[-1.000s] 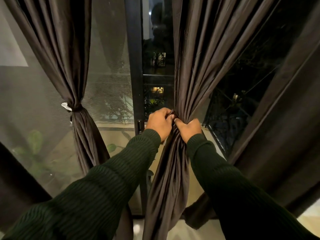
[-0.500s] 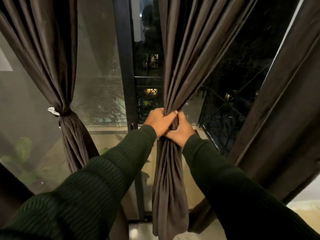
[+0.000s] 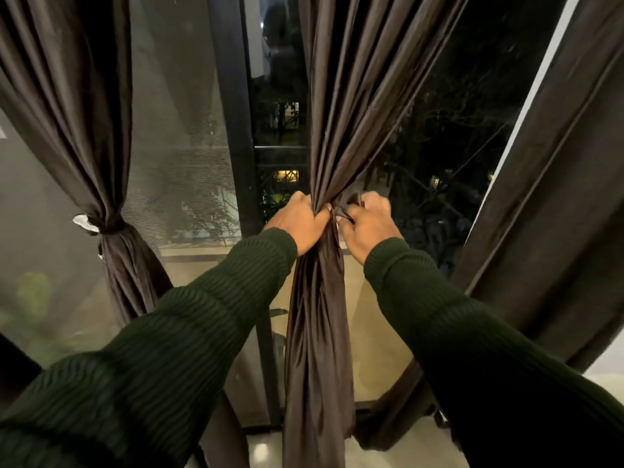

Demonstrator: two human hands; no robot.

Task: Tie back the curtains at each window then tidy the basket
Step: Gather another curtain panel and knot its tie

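A dark brown middle curtain [image 3: 351,106] hangs gathered into a narrow bunch in front of the window. My left hand [image 3: 299,222] grips the bunch from its left side at waist height. My right hand [image 3: 366,221] is closed on a dark tie band [image 3: 347,206] at the bunch's right side, pulled a little away from the fabric. At the left, another dark curtain [image 3: 67,96] is bound at its waist by a tie [image 3: 108,228] with a white tag. No basket is in view.
A black window frame post [image 3: 233,113] stands between the two curtains, with mesh screen on the left pane. A third dark curtain [image 3: 557,197] hangs loose at the right. Light floor shows at the bottom right. It is dark outside.
My hands were pressed together on the bunch; now my right hand has drawn to the right with the tie band. The view has shifted slightly.
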